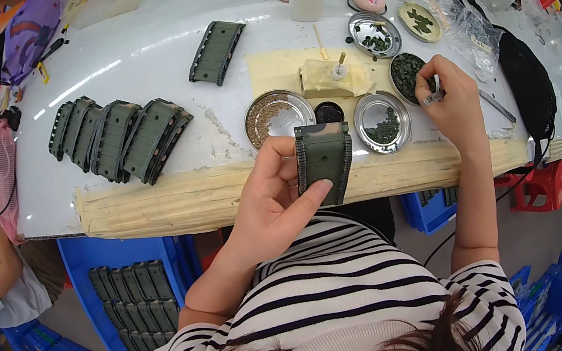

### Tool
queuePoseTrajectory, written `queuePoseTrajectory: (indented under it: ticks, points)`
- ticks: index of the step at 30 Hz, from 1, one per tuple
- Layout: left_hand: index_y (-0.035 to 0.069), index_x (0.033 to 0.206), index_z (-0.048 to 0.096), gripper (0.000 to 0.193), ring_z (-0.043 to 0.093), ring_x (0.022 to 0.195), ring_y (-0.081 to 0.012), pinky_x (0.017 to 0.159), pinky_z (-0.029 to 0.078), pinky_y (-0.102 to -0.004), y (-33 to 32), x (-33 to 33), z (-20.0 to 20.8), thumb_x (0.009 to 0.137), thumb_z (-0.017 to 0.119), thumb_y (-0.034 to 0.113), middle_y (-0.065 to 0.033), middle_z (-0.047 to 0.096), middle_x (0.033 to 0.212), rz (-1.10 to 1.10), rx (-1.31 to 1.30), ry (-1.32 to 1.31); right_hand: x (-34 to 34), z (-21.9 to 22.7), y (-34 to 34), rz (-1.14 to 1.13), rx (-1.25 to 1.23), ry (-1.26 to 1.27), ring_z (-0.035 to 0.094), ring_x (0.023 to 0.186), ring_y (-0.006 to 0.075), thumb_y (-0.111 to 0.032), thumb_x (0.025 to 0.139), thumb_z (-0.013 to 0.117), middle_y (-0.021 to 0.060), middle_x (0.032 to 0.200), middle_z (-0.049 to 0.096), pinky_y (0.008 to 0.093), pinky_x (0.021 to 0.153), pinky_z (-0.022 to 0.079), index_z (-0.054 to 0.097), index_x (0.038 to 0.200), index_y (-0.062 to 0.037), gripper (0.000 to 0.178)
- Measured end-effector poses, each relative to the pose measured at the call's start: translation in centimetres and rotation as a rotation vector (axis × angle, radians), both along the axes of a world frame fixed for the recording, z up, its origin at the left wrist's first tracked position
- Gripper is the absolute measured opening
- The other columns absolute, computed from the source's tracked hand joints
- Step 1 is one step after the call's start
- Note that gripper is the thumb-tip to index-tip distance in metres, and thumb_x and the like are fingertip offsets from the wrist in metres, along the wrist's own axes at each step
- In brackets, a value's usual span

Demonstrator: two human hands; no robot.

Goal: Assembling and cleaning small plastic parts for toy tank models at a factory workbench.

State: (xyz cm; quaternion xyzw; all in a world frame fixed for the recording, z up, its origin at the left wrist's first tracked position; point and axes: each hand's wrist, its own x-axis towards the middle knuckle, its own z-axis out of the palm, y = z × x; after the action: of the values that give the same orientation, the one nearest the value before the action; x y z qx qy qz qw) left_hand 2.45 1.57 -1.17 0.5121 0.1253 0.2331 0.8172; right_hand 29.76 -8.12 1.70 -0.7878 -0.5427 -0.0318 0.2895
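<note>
A dark green rectangular plastic model hull with ribbed tracks along both sides [324, 160] is held upright in the left hand [272, 203], the thumb pressed on its lower face and the fingers closed behind it, just above the near edge of the white table [140, 57]. The right hand [449, 97] is raised over a round metal dish filled with small dark green parts [407, 74], its fingers pinched together on a small pale piece that is too small to be made out. A row of matching dark green hulls [116, 135] is laid on the table to the left, well apart from both hands.
</note>
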Motion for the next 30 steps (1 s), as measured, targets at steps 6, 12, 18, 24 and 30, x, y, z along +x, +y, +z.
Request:
queuePoseTrajectory:
  ticks: [6,12,18,24,30]
  points:
    - [0.001,0.121,0.037,0.034,0.061,0.110,-0.0248,0.097,0.048,-0.0382,0.0,0.0,-0.1,0.091,0.051,-0.006,-0.0225,0.061,0.117,0.004,-0.002,0.000,0.2,-0.8,0.2,0.016,0.079,0.019,0.058,0.066,0.0240,0.006,0.076,0.062,0.0107,0.078,0.059,0.0327,0.062,0.047,0.060,0.093,-0.0009,0.018]
    - [0.001,0.121,0.037,0.035,0.061,0.110,-0.0250,0.097,0.048,-0.0381,0.1,0.0,-0.1,0.090,0.051,-0.007,-0.0229,0.060,0.117,0.010,0.014,0.005,0.5,-1.0,0.0,0.043,0.061,-0.032,0.061,0.069,0.0221,0.002,0.083,0.063,0.0119,0.084,0.063,0.0318,0.064,0.048,0.063,0.097,0.0000,0.014]
    - [0.001,0.120,0.036,0.034,0.061,0.110,-0.0252,0.097,0.048,-0.0382,0.2,0.0,0.0,0.090,0.050,-0.007,-0.0240,0.060,0.117,0.010,0.014,0.000,0.7,-1.0,-0.2,0.005,0.049,0.037,0.062,0.067,0.0217,-0.002,0.083,0.066,0.0122,0.081,0.065,0.0317,0.062,0.048,0.063,0.093,0.0006,0.011]
    - [0.002,0.119,0.036,0.033,0.061,0.110,-0.0263,0.095,0.049,-0.0380,0.0,0.1,0.0,0.091,0.051,-0.006,-0.0245,0.059,0.118,0.055,-0.015,0.016,-0.3,-0.1,-0.3,-0.074,0.141,0.050,0.049,0.054,0.0106,0.001,0.081,0.068,0.0070,0.070,0.062,0.0242,0.051,0.039,0.066,0.091,-0.0009,0.010]
    - [0.002,0.120,0.036,0.034,0.062,0.109,-0.0263,0.094,0.051,-0.0375,0.0,0.2,0.1,0.091,0.052,-0.005,-0.0243,0.060,0.116,0.048,-0.016,0.020,-5.1,0.8,-0.8,0.073,0.318,0.321,0.036,0.052,0.0015,0.006,0.080,0.068,-0.0025,0.069,0.060,0.0177,0.048,0.028,0.070,0.091,-0.0020,0.014]
